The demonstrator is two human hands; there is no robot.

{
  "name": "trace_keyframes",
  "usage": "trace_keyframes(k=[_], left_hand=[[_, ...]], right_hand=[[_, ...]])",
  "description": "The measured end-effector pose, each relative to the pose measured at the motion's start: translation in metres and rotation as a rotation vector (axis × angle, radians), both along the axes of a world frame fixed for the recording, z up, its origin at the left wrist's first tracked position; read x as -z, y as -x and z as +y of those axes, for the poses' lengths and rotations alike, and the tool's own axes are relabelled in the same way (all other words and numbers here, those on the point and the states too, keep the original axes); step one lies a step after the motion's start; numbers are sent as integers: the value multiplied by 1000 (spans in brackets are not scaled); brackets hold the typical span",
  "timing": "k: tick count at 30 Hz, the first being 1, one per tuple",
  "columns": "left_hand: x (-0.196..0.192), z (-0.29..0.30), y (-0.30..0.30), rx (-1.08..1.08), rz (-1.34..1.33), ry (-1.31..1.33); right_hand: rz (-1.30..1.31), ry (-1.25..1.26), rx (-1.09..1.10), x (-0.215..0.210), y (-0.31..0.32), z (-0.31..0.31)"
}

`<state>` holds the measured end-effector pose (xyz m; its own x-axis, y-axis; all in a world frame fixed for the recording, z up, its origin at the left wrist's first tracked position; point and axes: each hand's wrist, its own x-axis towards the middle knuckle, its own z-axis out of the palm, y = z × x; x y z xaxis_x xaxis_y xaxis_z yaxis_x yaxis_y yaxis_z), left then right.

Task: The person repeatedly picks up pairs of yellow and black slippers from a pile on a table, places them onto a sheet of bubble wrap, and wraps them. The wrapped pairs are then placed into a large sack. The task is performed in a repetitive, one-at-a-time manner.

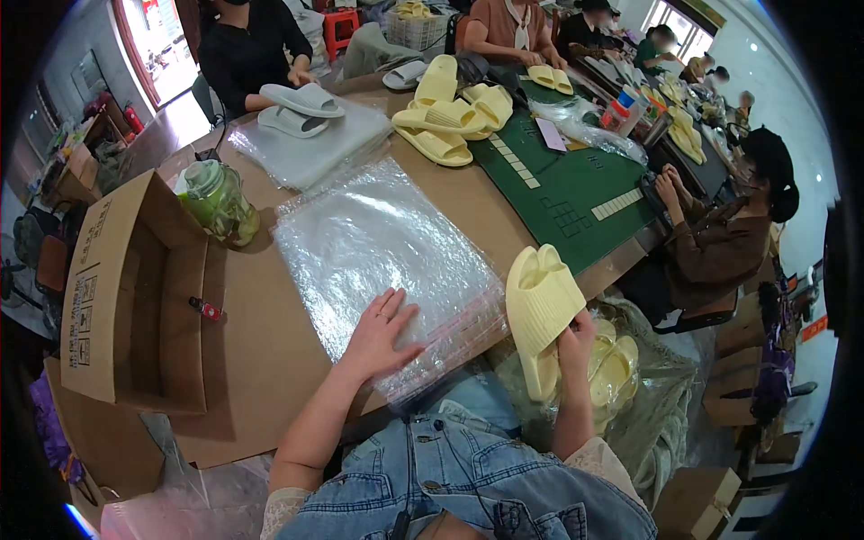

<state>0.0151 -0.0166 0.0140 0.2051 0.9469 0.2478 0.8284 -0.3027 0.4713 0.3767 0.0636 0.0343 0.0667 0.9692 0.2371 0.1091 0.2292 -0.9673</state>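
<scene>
Brown card covers the bench (pixel 270 360) in front of you, in a crowded workroom where other people sit along the far side.

Your right hand (pixel 576 346) is closed around a pair of pale yellow slippers (pixel 540 310), gripping them low on the heel end so that they stand upright with the toes up, just off the bench edge and above your lap. Your left hand (pixel 382 335) lies open, palm down and fingers spread, on the near end of a stack of clear plastic bags (pixel 382 243). The slippers are to the right of that hand, close to the stack's right corner but not touching it.

Below your right hand sits a large clear sack (pixel 630 396) with more yellow slippers inside. Beyond your left hand the bag stack runs away from you, and past it lies a second pile of clear bags (pixel 306 148) with a grey pair of slippers (pixel 297 108) on top. To the left of your left hand stands an open cardboard box (pixel 126 297) on its side, with a small red object (pixel 207 310) on the card between, and a green-tinted jar (pixel 216 202) farther out. Far beyond your right hand, a green mat (pixel 567 193) carries a heap of yellow slippers (pixel 450 112).
</scene>
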Motion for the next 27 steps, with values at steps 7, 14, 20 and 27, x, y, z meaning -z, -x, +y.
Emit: trace_keyframes(k=[7, 14, 20, 27], left_hand=[[12, 5, 3, -33, -136, -14], [-10, 0, 5, -120, 11, 33], [8, 1, 9, -137, 25, 1], [19, 7, 9, -203, -174, -59]], right_hand=[[61, 38, -147, -17, 21, -17], [32, 21, -177, -5, 28, -21], [-393, -94, -169, -5, 31, -24], [-471, -69, -473, -34, 50, -38]])
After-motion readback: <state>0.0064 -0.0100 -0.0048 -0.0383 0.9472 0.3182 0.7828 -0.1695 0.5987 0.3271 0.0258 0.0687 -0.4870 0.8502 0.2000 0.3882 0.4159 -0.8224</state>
